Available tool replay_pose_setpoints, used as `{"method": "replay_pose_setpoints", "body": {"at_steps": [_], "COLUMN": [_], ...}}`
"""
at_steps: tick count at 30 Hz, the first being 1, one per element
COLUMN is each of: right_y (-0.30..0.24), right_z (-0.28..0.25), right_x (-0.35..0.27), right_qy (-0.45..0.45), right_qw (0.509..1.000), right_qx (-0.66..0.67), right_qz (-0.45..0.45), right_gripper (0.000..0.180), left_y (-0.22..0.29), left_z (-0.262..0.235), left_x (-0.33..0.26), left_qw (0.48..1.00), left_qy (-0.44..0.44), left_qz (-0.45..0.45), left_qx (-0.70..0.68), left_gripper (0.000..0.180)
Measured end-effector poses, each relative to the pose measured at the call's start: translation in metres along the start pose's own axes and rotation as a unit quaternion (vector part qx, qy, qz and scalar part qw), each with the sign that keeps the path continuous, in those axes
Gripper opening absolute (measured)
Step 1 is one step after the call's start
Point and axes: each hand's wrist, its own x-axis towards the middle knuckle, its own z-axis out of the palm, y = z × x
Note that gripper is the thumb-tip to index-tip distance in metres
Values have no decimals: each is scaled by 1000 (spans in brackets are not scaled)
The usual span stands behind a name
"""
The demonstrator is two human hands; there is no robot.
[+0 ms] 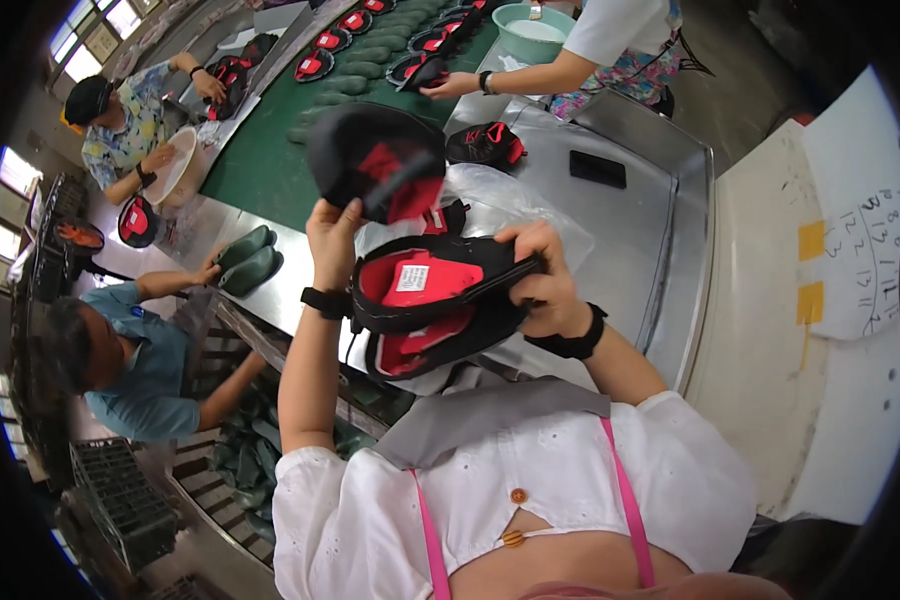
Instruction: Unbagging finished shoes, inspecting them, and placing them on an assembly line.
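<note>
My left hand (334, 238) pinches the edge of a black shoe upper (345, 150) with a red lining, raised and blurred by motion. In my right hand (550, 280) is a pair of black shoe uppers (460, 275), gripped at one end, with red inside and a white label showing. The two lie against each other, one above the other, in front of my chest. Just beyond them on the metal table is clear plastic sheeting (515, 205). A black shoe upper with red trim (487, 144) lies farther back on the table.
A black phone (598, 170) lies on the metal table (630, 260). Beyond, a green conveyor (255, 160) carries dark green shoe lasts (348, 86) and rows of uppers. Co-workers stand at left and far right. A pale green basin (533, 45) stands at the back.
</note>
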Motion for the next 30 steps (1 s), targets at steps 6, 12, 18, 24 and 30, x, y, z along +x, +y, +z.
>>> {"method": "replay_pose_setpoints", "body": {"at_steps": [6, 12, 18, 24, 30], "right_y": [11, 27, 32, 31, 48], "right_z": [-27, -53, -47, -67, -61], "right_x": [-13, -7, -37, -85, -71], "right_qy": [-59, -80, -63, 111, 45], "right_qw": [990, 969, 945, 910, 917], "right_qx": [-55, -11, -31, 28, -25], "right_qz": [117, 234, 320, 398, 396], "right_gripper": [26, 36, 45, 45, 47], "left_y": [9, -6, -90, -164, -235], "left_z": [-26, 17, 52, 104, 58], "left_x": [16, 20, 90, 150, 157], "left_qw": [989, 985, 968, 934, 955], "left_qy": [-40, -152, 82, 159, -62], "left_qz": [-11, -66, -235, -273, -285], "left_qx": [-142, 39, -32, -169, 59], "left_gripper": [15, 24, 17, 20, 32]}}
